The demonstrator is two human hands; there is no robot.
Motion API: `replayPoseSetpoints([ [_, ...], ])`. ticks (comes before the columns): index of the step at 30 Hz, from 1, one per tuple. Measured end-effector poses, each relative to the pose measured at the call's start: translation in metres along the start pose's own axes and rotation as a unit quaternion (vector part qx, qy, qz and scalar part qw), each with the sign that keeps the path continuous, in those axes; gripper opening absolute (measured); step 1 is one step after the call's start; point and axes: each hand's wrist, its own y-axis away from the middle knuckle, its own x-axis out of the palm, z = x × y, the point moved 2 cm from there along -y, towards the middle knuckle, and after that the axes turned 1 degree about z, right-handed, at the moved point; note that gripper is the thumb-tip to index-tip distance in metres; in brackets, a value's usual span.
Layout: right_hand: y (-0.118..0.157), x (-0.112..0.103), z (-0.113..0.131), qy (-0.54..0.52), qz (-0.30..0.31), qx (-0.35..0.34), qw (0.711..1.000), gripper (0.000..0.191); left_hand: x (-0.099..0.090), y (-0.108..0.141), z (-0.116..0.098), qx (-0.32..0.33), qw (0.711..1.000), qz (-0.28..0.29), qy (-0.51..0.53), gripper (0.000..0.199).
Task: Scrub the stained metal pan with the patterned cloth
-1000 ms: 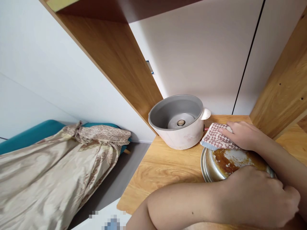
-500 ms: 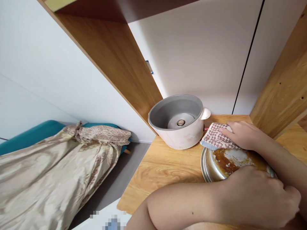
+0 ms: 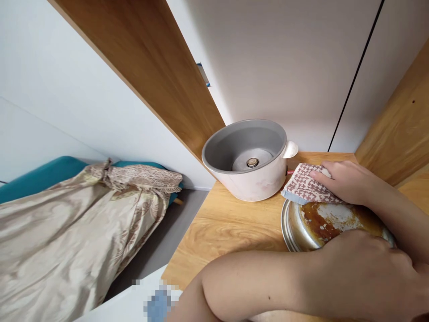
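A metal pot [image 3: 330, 223] lies upside down on the wooden tabletop, its base coated with brown burnt stains around a paler patch. My right hand [image 3: 346, 179] is closed on a brown-and-white patterned cleaning cloth [image 3: 310, 183] with a light-blue edge, pressed against the pot's far side. Across the near side of the pot reaches my left hand [image 3: 372, 277], bent over it and closed at its right part; the fingertips are hidden. Just left of the cloth stands a white electric cooker body [image 3: 254, 185], open at the top, with a grey inside and a round metal button at its centre.
The wooden tabletop [image 3: 214, 228] meets a wooden side panel [image 3: 147, 67] on the left and a white back panel [image 3: 278, 62]. Another wooden panel [image 3: 398, 120] rises at right. Below left, a beige patterned cloth [image 3: 73, 232] covers teal furniture [image 3: 60, 172].
The view has shifted slightly, so the cooker sits a little higher in it and the overhead shelf is out of frame. Both hands stay at the pot, the right one still with the cloth.
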Motion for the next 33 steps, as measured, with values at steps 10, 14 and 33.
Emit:
replayPoseSetpoints([
  [10,-0.001,0.001,0.000,0.004,-0.012,0.004,1.000,0.056,0.002,-0.002,0.001,-0.001,1.000,-0.006,0.002,0.021],
  [14,0.000,-0.002,0.001,0.013,0.000,0.032,0.999,0.061,0.004,-0.001,0.001,-0.007,1.000,-0.008,0.003,0.020],
  [33,0.011,-0.010,0.007,0.039,0.010,0.063,0.997,0.068,0.007,-0.009,0.002,0.004,0.998,0.059,0.028,0.030],
])
